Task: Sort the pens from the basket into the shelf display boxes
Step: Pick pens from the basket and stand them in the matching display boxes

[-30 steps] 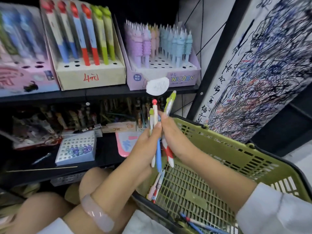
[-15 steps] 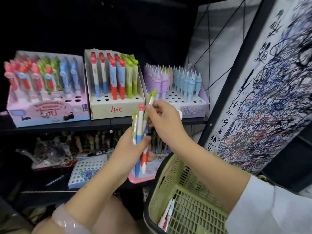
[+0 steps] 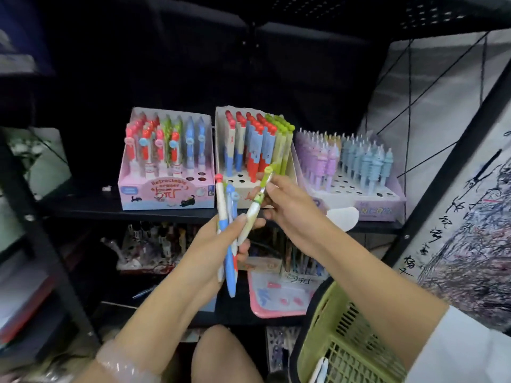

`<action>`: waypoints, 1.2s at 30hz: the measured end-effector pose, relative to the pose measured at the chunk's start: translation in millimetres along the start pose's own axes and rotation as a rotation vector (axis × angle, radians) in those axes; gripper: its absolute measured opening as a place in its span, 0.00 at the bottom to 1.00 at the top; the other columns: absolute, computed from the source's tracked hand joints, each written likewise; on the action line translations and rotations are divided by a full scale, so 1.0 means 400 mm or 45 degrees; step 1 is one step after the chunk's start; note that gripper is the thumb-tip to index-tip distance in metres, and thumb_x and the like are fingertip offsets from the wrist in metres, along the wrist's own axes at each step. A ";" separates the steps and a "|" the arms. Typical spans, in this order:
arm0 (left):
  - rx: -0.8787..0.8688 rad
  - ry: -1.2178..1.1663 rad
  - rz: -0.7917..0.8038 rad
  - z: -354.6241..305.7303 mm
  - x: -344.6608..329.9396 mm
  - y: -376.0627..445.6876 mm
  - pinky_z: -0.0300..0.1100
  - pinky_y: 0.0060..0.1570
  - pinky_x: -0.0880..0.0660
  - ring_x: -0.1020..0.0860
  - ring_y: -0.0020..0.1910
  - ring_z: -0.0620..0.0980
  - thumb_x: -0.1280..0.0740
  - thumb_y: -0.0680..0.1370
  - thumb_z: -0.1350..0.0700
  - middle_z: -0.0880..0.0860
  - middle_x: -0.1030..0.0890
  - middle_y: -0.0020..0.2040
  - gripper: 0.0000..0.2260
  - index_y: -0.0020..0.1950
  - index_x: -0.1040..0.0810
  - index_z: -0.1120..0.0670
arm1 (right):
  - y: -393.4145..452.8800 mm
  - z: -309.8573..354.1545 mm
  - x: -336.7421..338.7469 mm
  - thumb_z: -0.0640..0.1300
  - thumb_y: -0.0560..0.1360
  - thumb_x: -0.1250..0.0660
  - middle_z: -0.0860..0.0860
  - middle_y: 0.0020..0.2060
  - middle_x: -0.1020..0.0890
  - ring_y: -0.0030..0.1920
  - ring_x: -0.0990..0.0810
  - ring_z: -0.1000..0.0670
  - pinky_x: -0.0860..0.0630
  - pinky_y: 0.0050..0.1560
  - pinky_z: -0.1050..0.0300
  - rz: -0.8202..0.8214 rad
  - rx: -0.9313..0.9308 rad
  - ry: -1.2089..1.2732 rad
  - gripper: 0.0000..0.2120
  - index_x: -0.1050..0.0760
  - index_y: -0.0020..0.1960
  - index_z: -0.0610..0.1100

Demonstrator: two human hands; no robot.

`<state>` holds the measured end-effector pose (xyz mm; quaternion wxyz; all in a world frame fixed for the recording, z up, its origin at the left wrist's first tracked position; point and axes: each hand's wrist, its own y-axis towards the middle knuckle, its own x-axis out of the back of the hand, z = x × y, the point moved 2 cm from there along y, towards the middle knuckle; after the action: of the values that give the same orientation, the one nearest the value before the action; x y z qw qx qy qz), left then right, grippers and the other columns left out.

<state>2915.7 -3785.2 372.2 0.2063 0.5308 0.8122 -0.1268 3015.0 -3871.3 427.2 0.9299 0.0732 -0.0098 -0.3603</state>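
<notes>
My left hand (image 3: 218,244) grips a small bunch of pens (image 3: 228,239), red-capped and blue ones, held upright in front of the shelf. My right hand (image 3: 287,208) pinches a green-capped pen (image 3: 255,205) by its upper part, tilted, its lower end still against my left thumb. Behind them on the shelf stand three display boxes: a pink one (image 3: 166,193) with mixed pens, a cream one (image 3: 243,186) with blue, red and green pens, and a purple one (image 3: 359,200) with lilac and light-blue pens. The green basket (image 3: 340,338) sits at lower right, a white pen end (image 3: 319,369) showing inside.
A black shelf upright (image 3: 47,244) runs down the left. The lower shelf holds a pink tray (image 3: 276,299) and cluttered stationery. A scribbled test-paper panel (image 3: 470,244) stands at right. A knee (image 3: 221,355) is below my hands.
The view has tilted up towards the upper shelf and my hands rose with it. My right hand has drawn the green pen sideways out of the bunch in my left hand.
</notes>
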 end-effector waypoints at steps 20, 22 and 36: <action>-0.159 0.215 -0.391 -0.133 0.191 -0.032 0.36 0.23 0.33 0.33 0.23 0.44 0.40 0.79 0.50 0.48 0.25 0.29 0.06 0.49 0.28 0.52 | 0.249 0.164 -0.172 0.45 0.77 0.36 0.44 0.36 0.19 0.37 0.22 0.49 0.28 0.36 0.64 -0.307 0.590 -0.897 0.06 0.33 0.46 0.46; -0.156 0.254 -0.390 -0.133 0.204 -0.035 0.36 0.23 0.33 0.32 0.23 0.43 0.41 0.80 0.51 0.48 0.25 0.31 0.06 0.50 0.30 0.53 | 0.255 0.141 -0.186 0.44 0.78 0.37 0.43 0.36 0.20 0.37 0.23 0.50 0.28 0.37 0.60 -0.242 0.565 -0.941 0.06 0.33 0.48 0.45; -0.200 0.246 -0.385 -0.136 0.245 -0.030 0.35 0.25 0.31 0.31 0.25 0.43 0.40 0.80 0.54 0.49 0.24 0.32 0.06 0.57 0.28 0.50 | 0.337 0.137 -0.250 0.46 0.76 0.34 0.51 0.42 0.21 0.40 0.26 0.57 0.31 0.37 0.71 -0.053 0.559 -1.093 0.05 0.29 0.48 0.46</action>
<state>2859.2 -3687.7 374.2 0.1467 0.3947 0.9061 -0.0410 3027.4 -3712.8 504.2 0.7971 0.1127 -0.4670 -0.3659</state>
